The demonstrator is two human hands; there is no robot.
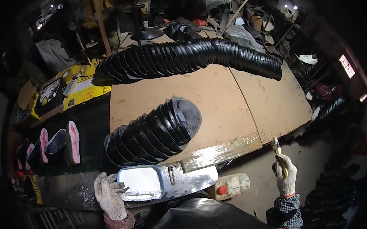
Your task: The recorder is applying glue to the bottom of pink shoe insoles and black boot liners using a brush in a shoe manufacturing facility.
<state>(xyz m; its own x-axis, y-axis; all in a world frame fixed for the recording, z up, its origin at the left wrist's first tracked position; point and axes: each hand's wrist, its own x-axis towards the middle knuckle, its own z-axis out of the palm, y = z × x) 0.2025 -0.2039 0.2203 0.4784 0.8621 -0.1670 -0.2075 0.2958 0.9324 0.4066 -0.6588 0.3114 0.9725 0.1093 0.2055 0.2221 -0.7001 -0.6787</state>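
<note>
My right hand (286,171), in a white knit glove, is closed around a slim brush (276,146) with a pale handle, its tip pointing away from me. The hand is off the right front corner of the cardboard-topped table. My left hand (108,193), in a soiled white glove, has its fingers apart at the left rim of a blue-edged tub (161,184) holding white liquid (140,182). Whether it touches the tub is unclear. Behind the tub lies a short overlapping stack of black curved pieces (157,129); a longer row of similar pieces (186,58) stretches across the table's far side.
Several shoes with pink soles or linings (73,142) stand on a dark belt at left. Yellow boxes (85,95) sit behind them. A plastic jug with a red cap (232,186) stands by the table's front edge. Clear tape covers the cardboard's front edge (218,153). Clutter fills the back.
</note>
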